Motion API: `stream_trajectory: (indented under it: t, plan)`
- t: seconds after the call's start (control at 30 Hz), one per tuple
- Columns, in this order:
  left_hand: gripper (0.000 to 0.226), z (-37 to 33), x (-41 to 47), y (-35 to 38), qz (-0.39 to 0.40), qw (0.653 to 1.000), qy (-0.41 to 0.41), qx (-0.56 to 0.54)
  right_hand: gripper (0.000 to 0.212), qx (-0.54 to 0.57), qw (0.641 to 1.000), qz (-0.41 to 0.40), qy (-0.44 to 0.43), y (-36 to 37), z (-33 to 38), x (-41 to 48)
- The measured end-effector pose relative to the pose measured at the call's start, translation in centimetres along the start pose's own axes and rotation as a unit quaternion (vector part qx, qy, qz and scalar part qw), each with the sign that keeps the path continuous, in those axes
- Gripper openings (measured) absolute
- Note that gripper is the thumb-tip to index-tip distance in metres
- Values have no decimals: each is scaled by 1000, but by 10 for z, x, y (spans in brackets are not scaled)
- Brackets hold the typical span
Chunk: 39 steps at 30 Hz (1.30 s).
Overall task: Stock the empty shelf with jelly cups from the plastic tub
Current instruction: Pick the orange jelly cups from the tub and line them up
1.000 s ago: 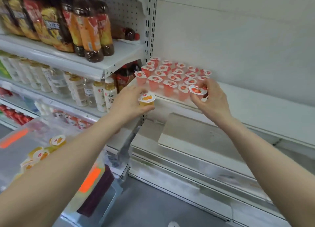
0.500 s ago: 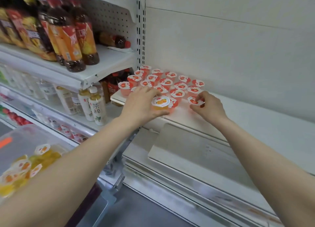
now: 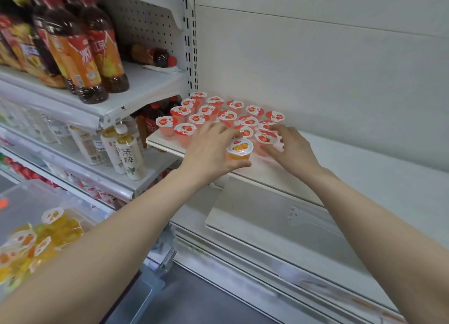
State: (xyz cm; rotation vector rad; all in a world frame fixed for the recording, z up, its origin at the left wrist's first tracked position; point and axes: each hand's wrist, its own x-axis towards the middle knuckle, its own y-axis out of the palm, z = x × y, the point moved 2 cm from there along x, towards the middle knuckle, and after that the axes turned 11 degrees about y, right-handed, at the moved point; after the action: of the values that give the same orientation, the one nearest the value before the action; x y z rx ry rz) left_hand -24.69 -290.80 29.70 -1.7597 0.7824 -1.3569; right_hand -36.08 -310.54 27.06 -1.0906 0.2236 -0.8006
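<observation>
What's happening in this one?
A person is stocking a shelf with jelly cups. The left hand grips an orange cup at the shelf's front edge, beside a cluster of red cups standing there. The right hand pinches one red cup at the cluster's near edge. More orange cups lie in the plastic tub.

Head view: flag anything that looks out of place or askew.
A red-capped bottle lies on its side at the back of the upper drinks shelf, while the tea bottles in front stand upright.
</observation>
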Motion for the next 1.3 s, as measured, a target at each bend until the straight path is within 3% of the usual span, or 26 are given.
stream_trajectory:
  t: [0.3,0.77,0.9,1.13,1.3]
  plan:
    - [67,-24,29,38,40,999,13,25,55,-76,994,-73,-41,-33,-18,5]
    - [71,-15,22,51,20,998,30,58,56,-131,986,-73,-70,-32,-8,9]
    - [75,-10,17,39,23,998,37,55,56,-149,984,-72,-73,-34,3,4]
    - [51,24,-13,-8,-39,996,35,78,57,-161,978,-73,-110,-29,52,-16]
    - [49,65,-65,-50,-57,993,21,105,62,-149,973,-78,-156,-5,104,-41]
